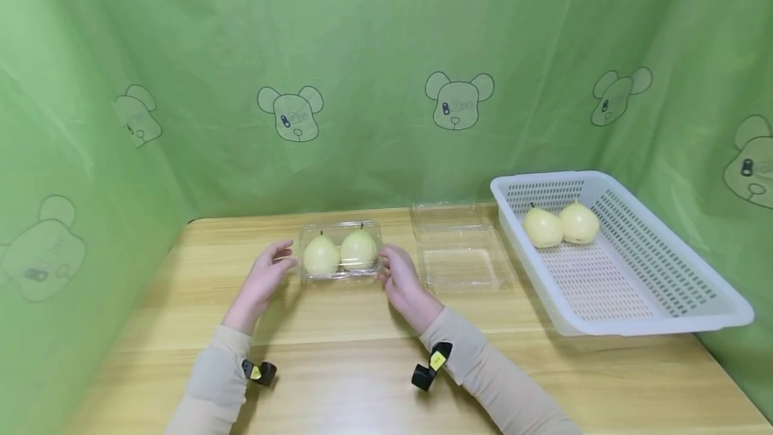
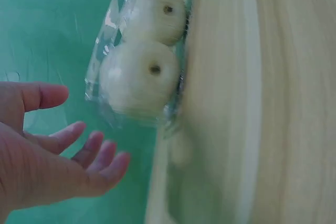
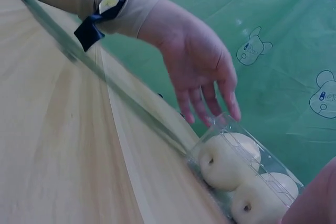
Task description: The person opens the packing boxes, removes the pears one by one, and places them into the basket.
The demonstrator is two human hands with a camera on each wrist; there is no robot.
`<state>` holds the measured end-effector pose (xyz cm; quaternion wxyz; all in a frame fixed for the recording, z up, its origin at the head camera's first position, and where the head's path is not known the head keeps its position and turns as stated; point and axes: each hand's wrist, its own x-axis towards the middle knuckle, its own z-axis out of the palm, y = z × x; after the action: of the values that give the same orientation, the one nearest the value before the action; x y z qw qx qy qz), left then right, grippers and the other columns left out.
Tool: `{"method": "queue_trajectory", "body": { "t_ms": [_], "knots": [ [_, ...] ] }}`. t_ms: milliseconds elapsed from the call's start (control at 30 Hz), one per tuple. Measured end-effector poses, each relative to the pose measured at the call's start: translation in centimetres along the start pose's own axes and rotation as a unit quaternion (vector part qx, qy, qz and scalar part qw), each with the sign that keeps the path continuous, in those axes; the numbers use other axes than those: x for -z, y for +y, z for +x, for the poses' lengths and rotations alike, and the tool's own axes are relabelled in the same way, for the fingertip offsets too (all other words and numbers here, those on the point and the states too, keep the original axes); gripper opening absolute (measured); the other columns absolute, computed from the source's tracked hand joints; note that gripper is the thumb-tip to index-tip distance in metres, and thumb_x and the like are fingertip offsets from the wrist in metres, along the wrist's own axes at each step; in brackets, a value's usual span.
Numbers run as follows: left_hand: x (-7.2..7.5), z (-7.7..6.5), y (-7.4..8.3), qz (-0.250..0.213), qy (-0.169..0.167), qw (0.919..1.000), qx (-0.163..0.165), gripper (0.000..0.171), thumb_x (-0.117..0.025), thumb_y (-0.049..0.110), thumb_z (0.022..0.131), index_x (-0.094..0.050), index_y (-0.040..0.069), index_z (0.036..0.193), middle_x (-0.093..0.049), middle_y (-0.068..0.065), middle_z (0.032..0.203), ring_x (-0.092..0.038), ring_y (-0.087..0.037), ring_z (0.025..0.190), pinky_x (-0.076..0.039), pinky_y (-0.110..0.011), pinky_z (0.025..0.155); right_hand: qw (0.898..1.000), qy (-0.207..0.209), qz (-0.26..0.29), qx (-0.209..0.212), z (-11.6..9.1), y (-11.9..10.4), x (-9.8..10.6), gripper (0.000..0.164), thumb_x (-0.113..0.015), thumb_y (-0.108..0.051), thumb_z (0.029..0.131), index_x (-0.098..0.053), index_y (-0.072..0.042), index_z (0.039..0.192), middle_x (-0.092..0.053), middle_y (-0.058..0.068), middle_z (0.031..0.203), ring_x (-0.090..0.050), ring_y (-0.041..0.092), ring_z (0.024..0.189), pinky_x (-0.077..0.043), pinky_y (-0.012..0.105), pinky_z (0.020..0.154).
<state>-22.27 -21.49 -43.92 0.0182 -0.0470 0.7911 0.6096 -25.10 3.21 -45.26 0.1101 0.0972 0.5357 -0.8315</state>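
Observation:
A clear plastic clamshell box (image 1: 341, 272) with its lid down stands near the back of the table. Inside it sit two pale yellow-green pears (image 1: 321, 256), side by side with stems up. My left hand (image 1: 266, 278) is just off the box's left end, fingers spread; a gap shows between them in the left wrist view, where the hand (image 2: 58, 156) holds nothing. At the opposite end my right hand (image 1: 406, 282) grips the box's right side with thumb and fingers. Only part of that hand (image 3: 315, 198) enters the right wrist view, at the lower right.
An open, unfilled clear clamshell box (image 1: 459, 267) lies right of my right hand. Beyond it, a white slotted plastic basket (image 1: 658, 323) holds two more pears (image 1: 578, 223) at its far end. Green curtains (image 1: 374, 166) with bear prints enclose the wooden table (image 1: 338, 368) behind and on both sides.

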Motion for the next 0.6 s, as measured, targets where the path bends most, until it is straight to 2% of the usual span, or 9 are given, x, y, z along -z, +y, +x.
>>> {"method": "queue_trajectory", "body": {
  "t_ms": [100, 200, 267, 333, 433, 500, 600],
  "knots": [
    [-0.4, -0.5, 0.9, 0.023, 0.025, 0.9992, -0.022, 0.058, -0.053, 0.008, 0.094, -0.034, 0.002, 0.148, -0.036, -0.023, 0.150, -0.032, -0.040, 0.138, -0.031, -0.053, 0.116, 0.999, -0.008, -0.027, 0.018, 0.1, -0.2, 0.1, 0.056, -0.048, -0.008, 0.093, -0.030, 0.001, 0.146, -0.042, 0.012, 0.128, -0.040, 0.019, 0.106, -0.034, 0.025, 0.082],
    [-1.2, -1.1, 1.8, 0.026, 0.049, 0.9976, -0.041, 0.055, -0.055, 0.007, 0.093, -0.039, 0.002, 0.146, -0.041, -0.022, 0.146, -0.035, -0.038, 0.134, -0.037, -0.048, 0.111, 0.998, -0.015, -0.047, 0.043, 0.5, -0.5, -0.2, 0.058, -0.048, -0.007, 0.092, -0.031, 0.002, 0.147, -0.031, 0.017, 0.151, -0.034, 0.028, 0.128, -0.032, 0.036, 0.098],
    [-1.8, -1.3, 2.2, 0.022, 0.059, 0.9965, -0.054, 0.052, -0.056, 0.006, 0.092, -0.043, 0.002, 0.143, -0.045, -0.022, 0.141, -0.041, -0.034, 0.128, -0.041, -0.040, 0.105, 0.996, -0.015, -0.056, 0.061, 0.9, -0.8, -0.5, 0.057, -0.048, -0.007, 0.091, -0.033, 0.003, 0.144, -0.031, 0.017, 0.153, -0.030, 0.030, 0.136, -0.027, 0.043, 0.105],
    [-2.5, -1.6, 2.4, 0.015, 0.060, 0.9960, -0.064, 0.049, -0.058, 0.005, 0.092, -0.047, 0.001, 0.139, -0.050, -0.022, 0.135, -0.048, -0.028, 0.119, -0.044, -0.031, 0.098, 0.995, -0.013, -0.064, 0.077, 1.2, -1.1, -0.8, 0.055, -0.049, -0.006, 0.090, -0.035, 0.004, 0.142, -0.034, 0.017, 0.151, -0.033, 0.031, 0.135, -0.027, 0.045, 0.107],
    [-3.6, -1.8, 2.4, -0.015, 0.042, 0.9970, -0.064, 0.044, -0.058, 0.004, 0.092, -0.051, 0.001, 0.135, -0.057, -0.019, 0.122, -0.054, -0.018, 0.104, -0.048, -0.022, 0.089, 0.993, -0.008, -0.073, 0.090, 1.7, -1.5, -1.1, 0.052, -0.050, -0.006, 0.091, -0.037, 0.004, 0.141, -0.040, 0.017, 0.146, -0.038, 0.029, 0.131, -0.030, 0.042, 0.104],
    [-4.2, -1.9, 2.2, -0.047, 0.012, 0.9975, -0.051, 0.043, -0.058, 0.003, 0.091, -0.052, -0.001, 0.133, -0.060, -0.014, 0.113, -0.056, -0.014, 0.097, -0.051, -0.022, 0.084, 0.993, -0.007, -0.079, 0.090, 2.0, -1.7, -1.1, 0.051, -0.050, -0.006, 0.092, -0.039, 0.003, 0.140, -0.042, 0.016, 0.144, -0.040, 0.029, 0.130, -0.031, 0.040, 0.104],
    [-5.1, -2.0, 1.9, -0.094, -0.049, 0.9940, -0.025, 0.040, -0.057, 0.005, 0.092, -0.052, -0.004, 0.131, -0.061, -0.006, 0.103, -0.059, -0.013, 0.089, -0.052, -0.025, 0.082, 0.991, -0.012, -0.093, 0.091, 2.4, -1.7, -0.9, 0.049, -0.051, -0.005, 0.093, -0.040, 0.003, 0.140, -0.043, 0.017, 0.143, -0.041, 0.029, 0.130, -0.033, 0.042, 0.107]
  ]
}}
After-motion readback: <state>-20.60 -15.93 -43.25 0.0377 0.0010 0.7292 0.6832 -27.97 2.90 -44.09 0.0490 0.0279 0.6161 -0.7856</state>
